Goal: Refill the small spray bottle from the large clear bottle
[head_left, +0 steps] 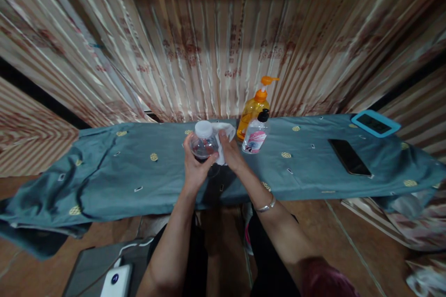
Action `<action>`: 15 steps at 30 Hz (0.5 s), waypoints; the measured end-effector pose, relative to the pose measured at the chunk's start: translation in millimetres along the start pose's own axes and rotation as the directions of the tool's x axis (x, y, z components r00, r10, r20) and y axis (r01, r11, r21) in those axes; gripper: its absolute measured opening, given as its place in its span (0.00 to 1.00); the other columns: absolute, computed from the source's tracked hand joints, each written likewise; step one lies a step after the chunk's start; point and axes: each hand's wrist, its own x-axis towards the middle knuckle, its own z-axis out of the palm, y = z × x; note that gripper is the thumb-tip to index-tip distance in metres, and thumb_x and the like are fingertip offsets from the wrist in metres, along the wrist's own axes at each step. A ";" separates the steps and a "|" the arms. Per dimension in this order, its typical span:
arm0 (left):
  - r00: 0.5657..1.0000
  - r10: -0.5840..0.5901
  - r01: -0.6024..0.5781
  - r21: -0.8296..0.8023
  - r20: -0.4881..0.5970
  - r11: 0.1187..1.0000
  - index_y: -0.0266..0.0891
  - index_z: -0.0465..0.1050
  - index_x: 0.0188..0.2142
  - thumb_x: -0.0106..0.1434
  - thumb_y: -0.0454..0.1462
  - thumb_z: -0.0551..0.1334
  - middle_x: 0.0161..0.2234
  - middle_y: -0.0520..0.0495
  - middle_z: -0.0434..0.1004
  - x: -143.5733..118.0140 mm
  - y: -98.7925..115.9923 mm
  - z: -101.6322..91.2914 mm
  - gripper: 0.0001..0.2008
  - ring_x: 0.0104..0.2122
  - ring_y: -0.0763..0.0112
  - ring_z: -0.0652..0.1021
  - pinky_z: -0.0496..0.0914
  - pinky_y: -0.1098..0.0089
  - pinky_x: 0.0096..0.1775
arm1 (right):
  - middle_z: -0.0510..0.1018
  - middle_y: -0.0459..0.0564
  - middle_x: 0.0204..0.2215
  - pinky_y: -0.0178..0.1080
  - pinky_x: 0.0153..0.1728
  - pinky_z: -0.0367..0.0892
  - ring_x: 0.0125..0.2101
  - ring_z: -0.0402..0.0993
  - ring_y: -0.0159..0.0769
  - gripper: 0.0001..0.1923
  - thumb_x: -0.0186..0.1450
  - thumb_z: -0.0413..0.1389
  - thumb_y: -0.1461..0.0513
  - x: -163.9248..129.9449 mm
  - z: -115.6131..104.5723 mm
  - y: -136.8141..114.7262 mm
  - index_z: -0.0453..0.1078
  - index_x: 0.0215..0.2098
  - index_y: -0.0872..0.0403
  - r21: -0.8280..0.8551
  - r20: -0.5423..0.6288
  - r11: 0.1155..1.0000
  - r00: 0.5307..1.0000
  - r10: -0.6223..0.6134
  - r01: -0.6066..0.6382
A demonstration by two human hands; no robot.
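Observation:
My left hand [197, 167] is wrapped round a clear plastic bottle [203, 144] with a white cap [204, 128]. The bottle stands upright in my grip, above the cloth-covered table. On its right side, my right hand [230, 152] presses a white cloth [223, 130] against the bottle. Part of the cloth is hidden under my fingers. Just right of that hand stands a clear pump bottle [255, 138] with a black top and a pink label. Behind it is a taller pump bottle [248, 113] of yellow-orange liquid with an orange pump.
A teal cloth with pineapple prints [121, 171] covers the narrow table. Towards its right end lie a black phone [349, 157] and a blue-framed device [375, 123]. A pleated curtain [209, 46] hangs behind. At lower left, a white power bank [116, 280] with a cable rests on a grey surface.

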 end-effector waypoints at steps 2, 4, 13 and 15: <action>1.000 -0.013 0.013 -0.022 -0.015 1.000 0.42 0.61 0.61 0.50 0.53 0.75 0.54 0.40 0.75 0.4 2.4 0.6 0.44 0.53 0.55 0.78 0.70 0.57 0.57 | 0.84 0.54 0.40 0.41 0.49 0.72 0.50 0.79 0.44 0.37 0.65 0.48 0.35 5.6 -0.4 13.6 0.76 0.51 0.54 -0.008 0.036 0.999 0.998 0.050 -0.050; 0.998 -0.044 0.042 -0.044 -0.052 0.998 0.42 0.62 0.60 0.50 0.53 0.75 0.53 0.41 0.76 1.5 3.7 0.4 0.43 0.52 0.56 0.78 0.70 0.58 0.57 | 0.84 0.53 0.35 0.40 0.47 0.72 0.44 0.81 0.43 0.37 0.67 0.45 0.35 10.6 -1.3 28.8 0.77 0.48 0.55 -0.042 0.067 0.988 0.986 0.152 -0.150; 0.969 -0.146 0.101 -0.219 -0.200 0.971 0.43 0.67 0.58 0.49 0.51 0.76 0.52 0.45 0.76 13.3 -3.6 -14.4 0.40 0.52 0.59 0.78 0.71 0.63 0.56 | 0.80 0.48 0.26 0.39 0.42 0.70 0.32 0.78 0.39 0.26 0.65 0.56 0.41 20.2 0.0 77.6 0.78 0.34 0.55 -0.021 0.022 0.931 0.931 0.364 -0.363; 0.964 -0.147 0.088 -0.256 -0.221 0.963 0.43 0.68 0.57 0.50 0.52 0.75 0.52 0.45 0.76 15.3 -3.8 -19.2 0.38 0.52 0.60 0.78 0.71 0.63 0.56 | 0.80 0.48 0.26 0.38 0.42 0.70 0.32 0.78 0.38 0.25 0.66 0.56 0.42 19.8 3.9 82.7 0.77 0.33 0.55 0.055 0.016 0.916 0.917 0.398 -0.398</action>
